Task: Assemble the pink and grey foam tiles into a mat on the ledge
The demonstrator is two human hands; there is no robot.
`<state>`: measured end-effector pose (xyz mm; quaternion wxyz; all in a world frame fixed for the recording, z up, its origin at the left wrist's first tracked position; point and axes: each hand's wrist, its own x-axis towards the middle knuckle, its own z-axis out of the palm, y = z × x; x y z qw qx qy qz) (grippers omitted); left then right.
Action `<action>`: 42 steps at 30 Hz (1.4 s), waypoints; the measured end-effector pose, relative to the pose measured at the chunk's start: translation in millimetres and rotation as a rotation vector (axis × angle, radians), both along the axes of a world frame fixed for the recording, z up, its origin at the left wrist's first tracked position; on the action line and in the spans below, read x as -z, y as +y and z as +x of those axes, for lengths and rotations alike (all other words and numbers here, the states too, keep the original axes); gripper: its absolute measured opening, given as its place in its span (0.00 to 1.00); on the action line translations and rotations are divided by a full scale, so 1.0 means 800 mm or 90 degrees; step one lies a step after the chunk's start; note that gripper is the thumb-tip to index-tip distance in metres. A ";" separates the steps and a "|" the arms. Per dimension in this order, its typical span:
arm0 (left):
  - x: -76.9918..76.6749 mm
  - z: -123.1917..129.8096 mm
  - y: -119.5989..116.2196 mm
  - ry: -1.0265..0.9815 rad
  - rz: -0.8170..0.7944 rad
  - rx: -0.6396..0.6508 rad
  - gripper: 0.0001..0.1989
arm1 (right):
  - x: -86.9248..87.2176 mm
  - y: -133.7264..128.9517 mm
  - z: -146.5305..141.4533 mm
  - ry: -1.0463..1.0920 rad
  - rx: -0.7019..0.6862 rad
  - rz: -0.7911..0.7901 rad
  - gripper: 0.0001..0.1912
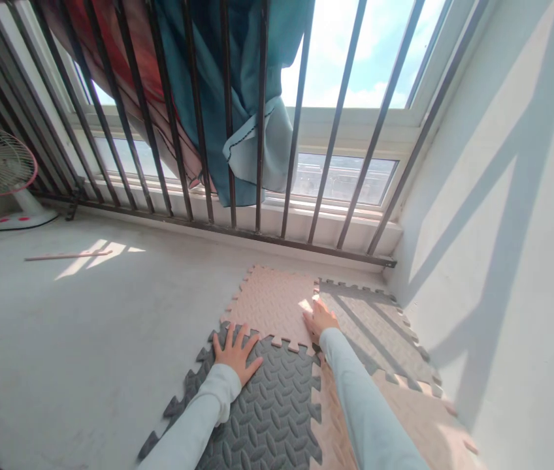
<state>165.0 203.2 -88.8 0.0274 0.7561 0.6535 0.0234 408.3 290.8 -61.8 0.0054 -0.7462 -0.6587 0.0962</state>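
Observation:
My left hand lies with fingers spread on the dark grey foam tile, near its far edge. At the seam between the pink tile and the grey tile on the right, my right hand touches the mat with its fingers bent; whether they pinch the edge is too small to tell. The pink tile meets the dark tile along toothed edges. Another pink tile lies at the lower right, partly beside my right sleeve.
Dark metal railings stand before a window with hanging curtains. A fan is at the left, a thin stick lies on the floor, and a white wall rises at the right.

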 end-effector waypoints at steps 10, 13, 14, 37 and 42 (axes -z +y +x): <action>0.001 -0.002 0.001 -0.020 -0.014 0.007 0.26 | 0.001 0.016 -0.008 -0.032 -0.003 0.049 0.30; 0.004 -0.003 0.002 -0.028 -0.009 0.012 0.26 | -0.003 0.023 -0.004 -0.033 -0.023 0.065 0.28; 0.005 -0.004 0.003 -0.028 -0.010 0.012 0.26 | -0.004 0.026 -0.003 -0.033 -0.023 0.073 0.28; 0.020 -0.009 0.003 -0.024 0.032 0.021 0.27 | 0.007 0.087 0.003 -0.081 0.041 0.134 0.31; 0.020 -0.011 0.003 -0.026 0.024 0.028 0.27 | 0.010 0.094 0.000 -0.083 0.049 0.146 0.33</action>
